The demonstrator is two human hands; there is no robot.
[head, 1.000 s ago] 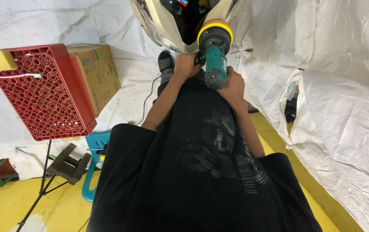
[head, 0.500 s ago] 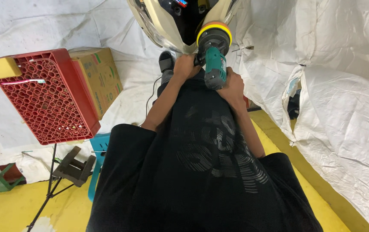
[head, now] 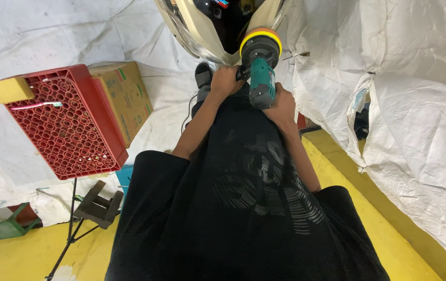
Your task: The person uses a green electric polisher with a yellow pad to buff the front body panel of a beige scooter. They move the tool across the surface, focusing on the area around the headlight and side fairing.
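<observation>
White plastic sheeting (head: pixel 420 135) wraps the whole space, hanging well to the right of the hands and spreading out behind and to their left too. Below the hands, nearer the camera, the person's black shirt (head: pixel 249 208) with its grey swirl print fills the lower middle of the view, and a yellow floor (head: pixel 379 229) runs down either side of it. Far off to the left of the hands sits a red plastic crate (head: pixel 72 130), tipped on its side with the honeycomb base facing out, a yellow sponge (head: pixel 11 89) perched on its top corner. Just behind the crate, between it and the hands, stands a brown cardboard box (head: pixel 129 99). Right above the hands hangs a glossy cream body panel (head: pixel 192 31) with a dark middle. And here is the action: a teal polisher (head: pixel 261 78) with a black head and a yellow-and-orange pad is up against that panel's lower edge. The left hand (head: pixel 225 80) is closed tight on the side grip at the tool's head, fingers wrapped round. The right hand (head: pixel 281 106) is clamped around the rear of the teal body, just below the left. A dark shoe (head: pixel 202 75) shows just left of the left hand.
</observation>
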